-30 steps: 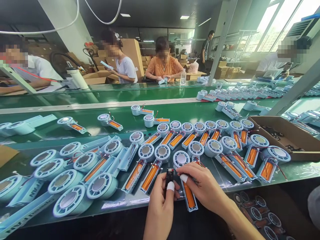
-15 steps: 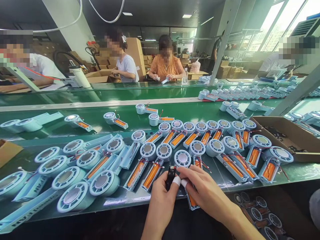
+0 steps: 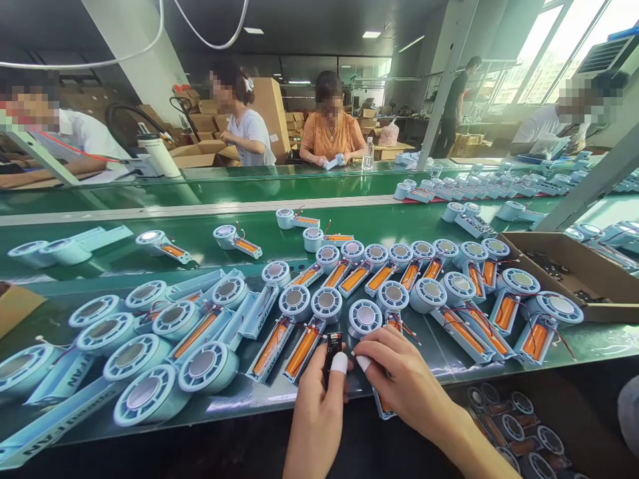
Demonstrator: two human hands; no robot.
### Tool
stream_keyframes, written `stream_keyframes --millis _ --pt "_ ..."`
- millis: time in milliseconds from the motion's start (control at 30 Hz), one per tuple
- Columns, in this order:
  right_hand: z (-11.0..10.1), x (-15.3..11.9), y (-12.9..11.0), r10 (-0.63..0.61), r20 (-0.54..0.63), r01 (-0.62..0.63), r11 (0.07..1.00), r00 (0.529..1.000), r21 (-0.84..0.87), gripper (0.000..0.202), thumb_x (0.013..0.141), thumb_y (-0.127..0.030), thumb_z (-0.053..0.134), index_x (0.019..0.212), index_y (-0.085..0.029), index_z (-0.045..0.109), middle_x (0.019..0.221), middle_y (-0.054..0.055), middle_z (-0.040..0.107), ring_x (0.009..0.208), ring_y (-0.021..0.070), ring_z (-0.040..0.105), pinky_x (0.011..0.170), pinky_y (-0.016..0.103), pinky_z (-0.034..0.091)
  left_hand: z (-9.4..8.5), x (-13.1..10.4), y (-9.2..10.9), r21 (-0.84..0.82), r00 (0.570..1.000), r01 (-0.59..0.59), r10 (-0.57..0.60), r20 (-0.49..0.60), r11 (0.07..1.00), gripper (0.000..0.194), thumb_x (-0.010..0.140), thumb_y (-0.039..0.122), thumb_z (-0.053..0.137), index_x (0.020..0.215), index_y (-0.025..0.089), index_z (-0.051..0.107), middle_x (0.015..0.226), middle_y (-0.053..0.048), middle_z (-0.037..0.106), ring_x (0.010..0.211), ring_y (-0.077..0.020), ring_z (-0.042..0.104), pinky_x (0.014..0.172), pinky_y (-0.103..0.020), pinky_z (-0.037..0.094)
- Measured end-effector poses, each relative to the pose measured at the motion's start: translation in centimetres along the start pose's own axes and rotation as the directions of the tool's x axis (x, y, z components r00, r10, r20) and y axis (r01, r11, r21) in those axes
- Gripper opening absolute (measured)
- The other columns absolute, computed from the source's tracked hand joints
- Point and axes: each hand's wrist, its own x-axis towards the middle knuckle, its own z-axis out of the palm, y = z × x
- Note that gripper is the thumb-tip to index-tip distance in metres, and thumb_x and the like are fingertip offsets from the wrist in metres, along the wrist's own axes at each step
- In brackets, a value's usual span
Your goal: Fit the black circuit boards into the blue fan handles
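My left hand [image 3: 315, 416], with a white cover on its thumb, grips a small black circuit board [image 3: 334, 343] upright above the bench edge. Just right of it, my right hand [image 3: 407, 376] is closed in a pinch, also with a white-covered thumb; whatever lies between its fingertips is hidden. Below and behind the right hand lies a light-blue handheld fan [image 3: 365, 318], its handle partly covered by that hand and showing an orange battery. Nearby on the bench are several similar fans [image 3: 327, 305] with open handles, orange batteries and loose red and black wires.
A cardboard box [image 3: 594, 293] with small black parts stands at right. Behind the bench runs a green conveyor belt [image 3: 239, 213] carrying more fans. Below right, another box [image 3: 574, 406] holds fans. A slanted metal post [image 3: 594, 176] rises at right. Several people work across the belt.
My left hand has shifted slightly left with the circuit board, widening the gap to my right hand, whose fingers have curled in. Fans on the belt have moved a little right.
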Motion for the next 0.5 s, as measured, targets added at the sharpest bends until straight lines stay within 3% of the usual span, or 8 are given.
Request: stream_keyframes --millis 167,367,500 --pt "0.02 0.54 -0.28 -0.018 -0.106 0.015 1.000 0.994 -0.027 0.022 0.092 -0.006 0.050 0.098 -0.022 0.063 0.094 0.004 0.070 0.081 0.0198 0.061 0.073 0.032 0.049 0.32 -0.57 -0.12 0.093 0.996 -0.073 0.067 0.062 0.993 0.034 0.096 0.050 0.046 0.082 0.022 0.060 0.065 0.002 0.057 0.054 -0.0144 0.050 0.050 -0.024 0.042" --pt "-0.15 0.87 -0.66 -0.007 -0.115 -0.002 0.997 0.993 -0.078 0.022 0.091 -0.005 0.049 0.095 -0.021 0.063 0.093 0.004 0.070 0.081 0.0199 0.063 0.073 0.031 0.048 0.66 -0.43 -0.14 0.273 0.972 -0.237 0.227 0.066 0.933 0.033 0.097 0.042 0.042 0.093 0.021 0.067 0.066 -0.001 0.065 0.063 -0.0205 0.064 0.059 -0.028 0.049" --pt "-0.21 0.85 -0.98 -0.039 -0.095 0.024 0.988 0.995 -0.153 0.022 0.093 -0.005 0.047 0.095 -0.020 0.063 0.093 0.006 0.070 0.080 0.0213 0.063 0.071 0.032 0.048 0.64 -0.40 -0.30 0.343 0.924 -0.371 0.381 0.039 0.863 0.032 0.097 0.033 0.042 0.098 0.019 0.071 0.090 -0.009 0.076 0.081 -0.0230 0.073 0.070 -0.030 0.055"
